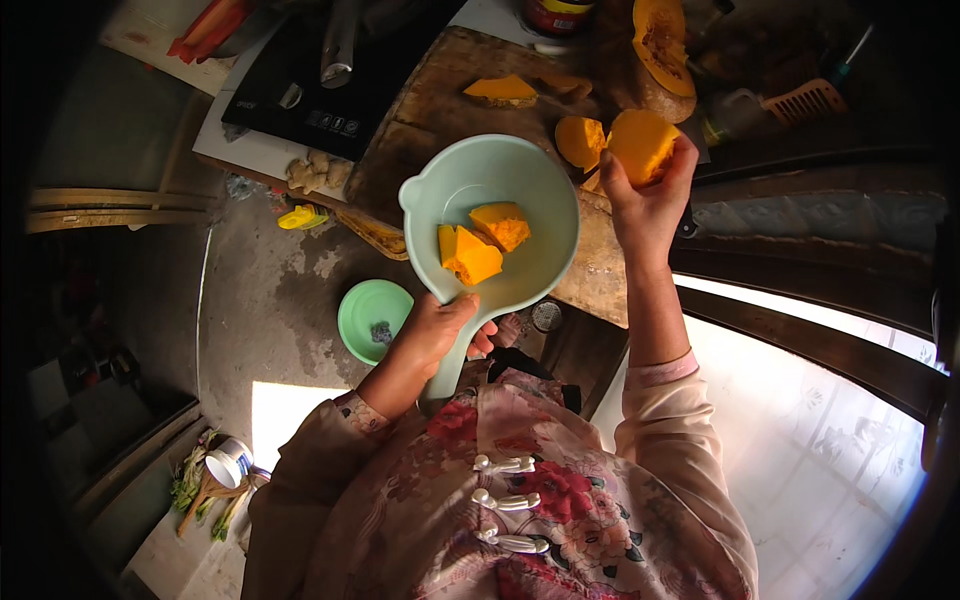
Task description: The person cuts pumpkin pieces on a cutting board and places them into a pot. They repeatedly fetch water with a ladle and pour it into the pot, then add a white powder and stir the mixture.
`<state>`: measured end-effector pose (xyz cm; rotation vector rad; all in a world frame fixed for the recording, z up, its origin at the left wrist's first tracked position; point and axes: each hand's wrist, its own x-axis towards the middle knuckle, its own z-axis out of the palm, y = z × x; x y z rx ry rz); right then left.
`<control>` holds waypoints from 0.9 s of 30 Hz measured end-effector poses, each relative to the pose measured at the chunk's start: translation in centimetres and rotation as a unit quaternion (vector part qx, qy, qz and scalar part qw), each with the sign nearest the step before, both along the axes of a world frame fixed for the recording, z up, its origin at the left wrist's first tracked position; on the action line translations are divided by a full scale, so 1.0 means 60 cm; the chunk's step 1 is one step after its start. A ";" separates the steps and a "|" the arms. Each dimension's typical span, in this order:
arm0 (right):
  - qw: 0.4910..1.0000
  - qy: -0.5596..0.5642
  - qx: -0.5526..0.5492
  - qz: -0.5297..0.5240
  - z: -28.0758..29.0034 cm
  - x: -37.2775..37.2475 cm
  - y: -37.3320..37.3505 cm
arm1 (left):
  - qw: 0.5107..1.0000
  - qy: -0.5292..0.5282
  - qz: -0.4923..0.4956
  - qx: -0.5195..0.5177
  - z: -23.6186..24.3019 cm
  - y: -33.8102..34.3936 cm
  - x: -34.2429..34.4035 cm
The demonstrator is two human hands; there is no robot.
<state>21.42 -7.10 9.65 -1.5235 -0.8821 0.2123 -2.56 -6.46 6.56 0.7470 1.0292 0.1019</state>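
Observation:
A pale mint plastic scoop bowl holds orange pumpkin pieces, its handle gripped by my left hand. On the right, my right hand is closed on a thick pumpkin piece. Just left of that piece lies another pumpkin piece on the worn wooden board. A flatter slice sits farther back on the board, and a cut pumpkin section with a hollow is behind my right hand.
A black induction cooktop and ginger sit at the back left. A green basin and yellow object are below the counter. An orange slotted tool is at back right. Vegetables lie low left.

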 end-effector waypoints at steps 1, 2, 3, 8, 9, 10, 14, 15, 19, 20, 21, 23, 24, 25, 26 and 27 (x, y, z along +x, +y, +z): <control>0.996 0.042 -0.029 0.073 0.005 -0.025 -0.001 | 1.000 0.003 -0.006 -0.002 -0.002 0.000 0.005; 0.971 -0.175 -0.109 0.117 0.040 -0.044 -0.003 | 1.000 0.003 0.002 -0.004 -0.003 0.000 0.005; 0.979 -0.116 -0.128 0.111 0.032 -0.036 -0.006 | 1.000 0.000 0.001 -0.005 -0.001 0.000 0.004; 0.902 -0.282 -0.327 -0.010 -0.148 0.091 -0.037 | 0.999 -0.012 0.032 0.016 -0.012 0.000 -0.018; 0.881 -0.342 -0.327 -0.009 -0.166 0.083 -0.036 | 0.999 -0.008 0.040 0.014 -0.012 0.000 -0.023; 0.856 -0.401 -0.326 -0.009 -0.180 0.077 -0.034 | 0.999 -0.009 0.039 0.007 -0.010 0.000 -0.023; 0.913 -0.256 -0.319 -0.010 -0.177 0.082 -0.033 | 0.999 -0.004 0.041 -0.010 0.000 0.000 -0.017; 0.955 -0.143 -0.261 -0.004 -0.162 0.082 -0.039 | 0.999 -0.013 0.036 -0.007 -0.003 0.000 -0.014; 0.980 0.161 -0.062 0.100 -0.049 -0.006 -0.030 | 0.998 -0.034 0.046 -0.014 -0.024 -0.004 -0.012; 0.974 0.146 -0.057 0.166 -0.033 -0.022 -0.029 | 0.998 -0.043 0.047 -0.015 -0.026 -0.005 -0.013; 0.982 0.069 -0.111 0.139 -0.028 -0.011 -0.029 | 0.998 -0.036 0.042 -0.006 -0.021 -0.004 -0.012; 0.969 -0.084 -0.217 0.084 -0.018 0.031 -0.024 | 0.999 -0.025 0.035 0.002 -0.015 -0.004 -0.011; 0.965 -0.157 -0.208 -0.018 -0.064 0.084 -0.020 | 0.999 -0.018 0.032 0.002 -0.013 -0.005 -0.011; 0.924 -0.255 -0.276 -0.064 -0.085 0.129 -0.018 | 1.000 -0.012 0.028 -0.001 -0.015 -0.005 -0.011; 0.897 -0.298 -0.320 -0.066 -0.114 0.167 -0.018 | 1.000 -0.007 0.023 0.005 -0.014 -0.005 -0.013; 0.887 -0.315 -0.332 -0.056 -0.140 0.189 -0.007 | 1.000 -0.002 0.020 0.012 -0.015 -0.005 -0.016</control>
